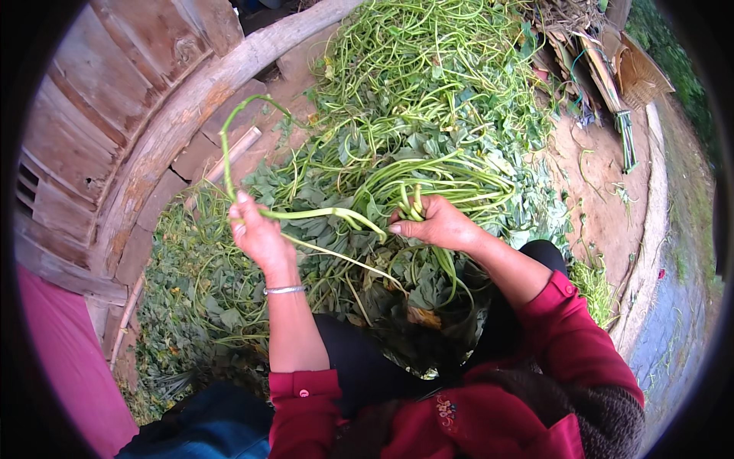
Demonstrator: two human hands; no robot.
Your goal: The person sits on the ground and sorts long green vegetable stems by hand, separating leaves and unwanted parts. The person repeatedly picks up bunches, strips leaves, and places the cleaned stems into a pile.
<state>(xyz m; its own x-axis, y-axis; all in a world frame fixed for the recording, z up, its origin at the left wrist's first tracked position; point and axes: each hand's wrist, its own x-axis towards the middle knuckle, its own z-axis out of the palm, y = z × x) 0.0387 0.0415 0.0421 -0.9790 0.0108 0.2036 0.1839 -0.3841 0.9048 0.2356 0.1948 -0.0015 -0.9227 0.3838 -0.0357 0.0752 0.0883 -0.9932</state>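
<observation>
My left hand (252, 226), with a metal bangle at the wrist, grips a long green vine stem (226, 152) that arches up and over toward the heap; more stems stick out from the fist to the right. My right hand (430, 221) is closed around a small bunch of green stems (410, 205), whose cut ends stick up above the thumb. Behind this hand lies a loose bundle of long stems (453, 172). Leafy cut vines (309, 178) lie under and around both hands, and a large tangle of green stems (424, 57) rises beyond them.
A curved log (189, 106) borders a plank wall (97, 86) at the left. A wooden stick (235, 154) lies on the ground near the log. At the upper right are a woven basket (639, 77) and tied bamboo strips (602, 74). Pink cloth (63, 356) hangs at lower left.
</observation>
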